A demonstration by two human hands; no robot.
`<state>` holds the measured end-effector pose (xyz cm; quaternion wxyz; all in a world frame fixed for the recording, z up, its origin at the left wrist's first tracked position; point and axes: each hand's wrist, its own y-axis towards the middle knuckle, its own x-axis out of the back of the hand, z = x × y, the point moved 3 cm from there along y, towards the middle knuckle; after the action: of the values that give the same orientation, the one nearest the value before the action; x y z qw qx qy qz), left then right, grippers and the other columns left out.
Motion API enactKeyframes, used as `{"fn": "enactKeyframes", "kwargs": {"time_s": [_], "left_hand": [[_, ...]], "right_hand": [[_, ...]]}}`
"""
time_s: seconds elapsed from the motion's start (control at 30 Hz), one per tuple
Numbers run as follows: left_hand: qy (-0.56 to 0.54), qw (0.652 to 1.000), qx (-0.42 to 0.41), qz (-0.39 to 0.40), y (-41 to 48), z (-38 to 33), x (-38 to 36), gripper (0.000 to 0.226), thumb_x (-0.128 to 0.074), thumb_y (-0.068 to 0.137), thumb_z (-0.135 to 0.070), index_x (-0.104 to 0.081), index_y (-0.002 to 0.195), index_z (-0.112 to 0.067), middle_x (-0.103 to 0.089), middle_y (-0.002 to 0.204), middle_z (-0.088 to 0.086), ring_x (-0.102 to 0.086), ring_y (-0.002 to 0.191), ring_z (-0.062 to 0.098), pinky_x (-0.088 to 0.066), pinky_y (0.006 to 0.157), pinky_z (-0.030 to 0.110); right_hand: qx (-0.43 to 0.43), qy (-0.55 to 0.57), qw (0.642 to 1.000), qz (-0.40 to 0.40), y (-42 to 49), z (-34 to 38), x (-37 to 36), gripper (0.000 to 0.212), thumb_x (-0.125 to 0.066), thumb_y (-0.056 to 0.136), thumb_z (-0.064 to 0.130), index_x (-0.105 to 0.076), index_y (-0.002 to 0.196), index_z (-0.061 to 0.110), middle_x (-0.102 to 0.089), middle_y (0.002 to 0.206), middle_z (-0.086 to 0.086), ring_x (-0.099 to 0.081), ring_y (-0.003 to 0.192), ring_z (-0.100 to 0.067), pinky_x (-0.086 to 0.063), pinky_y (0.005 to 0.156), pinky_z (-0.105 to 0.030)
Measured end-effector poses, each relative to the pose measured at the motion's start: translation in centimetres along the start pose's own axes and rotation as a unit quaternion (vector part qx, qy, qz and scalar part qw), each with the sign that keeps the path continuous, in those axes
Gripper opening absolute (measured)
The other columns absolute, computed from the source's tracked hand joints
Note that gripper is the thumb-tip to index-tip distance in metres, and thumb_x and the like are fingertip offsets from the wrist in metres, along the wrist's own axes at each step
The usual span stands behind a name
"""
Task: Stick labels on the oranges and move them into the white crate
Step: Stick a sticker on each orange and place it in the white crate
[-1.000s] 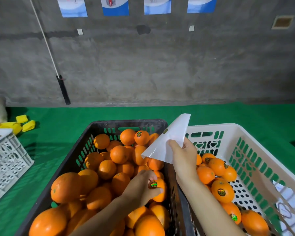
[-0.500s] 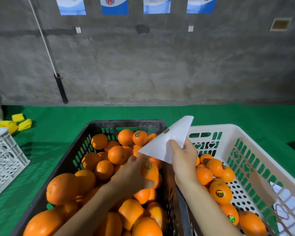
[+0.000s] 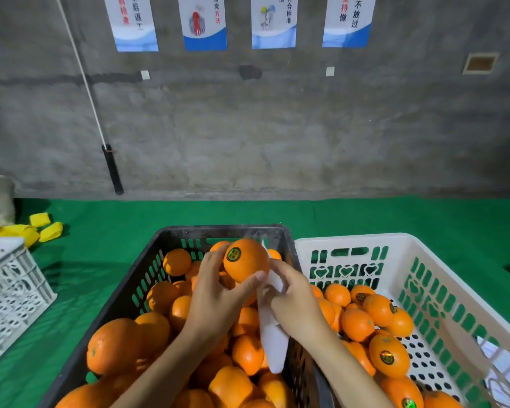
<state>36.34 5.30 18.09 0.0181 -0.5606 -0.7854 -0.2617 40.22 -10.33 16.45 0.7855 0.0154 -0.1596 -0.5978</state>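
Head view: a labelled orange (image 3: 246, 260) is gripped by the left hand (image 3: 215, 293) and held above the far end of the black crate (image 3: 165, 240), beside the white crate (image 3: 395, 240) but not yet over it. A white label sheet (image 3: 273, 343) is clasped in the curled fingers of the right hand (image 3: 295, 301), just beside the orange. Stickered oranges (image 3: 387, 356) are seen lying in the white crate. Many piled oranges (image 3: 112, 346), most showing no label, are left in the black crate, so the task is judged far from finished.
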Motion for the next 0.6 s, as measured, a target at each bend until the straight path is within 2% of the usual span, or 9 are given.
{"fn": "enactKeyframes", "kwargs": {"time_s": [0.17, 0.23, 0.3, 0.4, 0.47, 0.5, 0.53, 0.57, 0.6], "left_hand": [[0.054, 0.998, 0.004, -0.023, -0.1, -0.1, -0.3, 0.08, -0.067, 0.059, -0.082, -0.046, 0.129, -0.047, -0.048, 0.118, -0.02, -0.055, 0.11, 0.005, -0.053, 0.09, 0.03], [0.084, 0.996, -0.006, 0.007, -0.3, -0.4, -0.6, 0.081, -0.065, 0.059, -0.085, -0.043, 0.13, -0.052, -0.046, 0.118, -0.019, -0.054, 0.11, 0.004, -0.053, 0.09, 0.029], [0.078, 0.996, -0.02, 0.047, -0.3, -0.6, -0.7, 0.09, -0.062, 0.061, -0.088, -0.041, 0.139, -0.049, -0.044, 0.126, -0.022, -0.05, 0.118, -0.002, -0.052, 0.096, 0.03], [0.052, 0.986, -0.038, 0.154, -0.5, -0.7, -0.9, 0.112, -0.064, 0.062, -0.089, -0.009, 0.153, -0.054, -0.016, 0.153, -0.036, -0.021, 0.142, -0.012, -0.033, 0.114, 0.029], [0.163, 0.956, -0.096, 0.224, -1.1, -1.0, -1.6, 0.124, -0.061, 0.062, -0.091, 0.018, 0.15, -0.054, 0.016, 0.158, -0.036, 0.009, 0.15, -0.005, -0.013, 0.12, 0.031], [0.232, 0.933, -0.137, 0.238, -1.5, -1.2, -2.2, 0.123, -0.058, 0.065, -0.089, 0.023, 0.149, -0.052, 0.023, 0.159, -0.03, 0.017, 0.15, -0.002, -0.007, 0.121, 0.032], [0.284, 0.914, -0.177, 0.228, -1.9, -1.4, -2.7, 0.118, -0.059, 0.071, -0.08, 0.019, 0.152, -0.046, 0.017, 0.164, -0.019, 0.013, 0.153, 0.005, -0.009, 0.122, 0.036], [0.312, 0.904, -0.215, 0.197, -2.1, -1.9, -2.9, 0.111, -0.066, 0.075, -0.064, 0.003, 0.158, -0.035, -0.005, 0.168, -0.007, -0.005, 0.155, 0.014, -0.022, 0.122, 0.042], [0.32, 0.899, -0.258, 0.152, -2.3, -2.4, -3.0, 0.099, -0.074, 0.073, -0.045, -0.024, 0.156, -0.022, -0.034, 0.16, 0.003, -0.033, 0.149, 0.023, -0.039, 0.114, 0.047]], "right_hand": [[-0.052, 0.154, 0.98, 0.117, -0.1, 0.0, -2.1, 0.072, -0.08, 0.073, 0.008, -0.054, 0.13, 0.043, -0.069, 0.122, 0.013, -0.066, 0.114, -0.012, -0.057, 0.087, -0.028], [-0.059, 0.17, 0.979, 0.096, 0.0, 0.1, -2.5, 0.066, -0.087, 0.067, 0.021, -0.059, 0.125, 0.04, -0.071, 0.119, 0.011, -0.068, 0.111, -0.015, -0.057, 0.09, -0.034], [-0.067, 0.226, 0.97, 0.059, 0.2, 0.0, -2.3, 0.061, -0.09, 0.068, 0.018, -0.063, 0.122, 0.026, -0.074, 0.114, 0.002, -0.07, 0.107, -0.021, -0.057, 0.088, -0.036], [-0.07, 0.25, 0.966, -0.002, 0.1, 0.5, -1.1, 0.061, -0.084, 0.066, 0.023, -0.064, 0.123, 0.012, -0.076, 0.107, -0.004, -0.072, 0.1, -0.022, -0.058, 0.079, -0.027], [-0.074, 0.23, 0.97, -0.033, -0.3, 0.8, -0.3, 0.058, -0.084, 0.068, 0.033, -0.066, 0.121, 0.018, -0.076, 0.106, 0.001, -0.073, 0.098, -0.016, -0.057, 0.076, -0.024], [-0.084, 0.237, 0.967, -0.044, -0.5, 0.9, 0.0, 0.055, -0.084, 0.069, 0.038, -0.067, 0.118, 0.02, -0.076, 0.105, 0.001, -0.073, 0.097, -0.017, -0.058, 0.077, -0.027], [-0.096, 0.251, 0.962, -0.055, -0.6, 0.8, 0.3, 0.053, -0.083, 0.069, 0.041, -0.068, 0.115, 0.02, -0.076, 0.103, -0.002, -0.073, 0.096, -0.02, -0.058, 0.078, -0.032], [-0.113, 0.27, 0.953, -0.072, -0.7, 0.7, 0.6, 0.054, -0.083, 0.067, 0.044, -0.069, 0.112, 0.017, -0.076, 0.101, -0.006, -0.073, 0.094, -0.023, -0.058, 0.078, -0.036], [-0.13, 0.296, 0.942, -0.09, -0.7, 0.6, 0.9, 0.056, -0.083, 0.066, 0.045, -0.068, 0.109, 0.013, -0.076, 0.1, -0.011, -0.074, 0.093, -0.026, -0.058, 0.076, -0.039]]}}
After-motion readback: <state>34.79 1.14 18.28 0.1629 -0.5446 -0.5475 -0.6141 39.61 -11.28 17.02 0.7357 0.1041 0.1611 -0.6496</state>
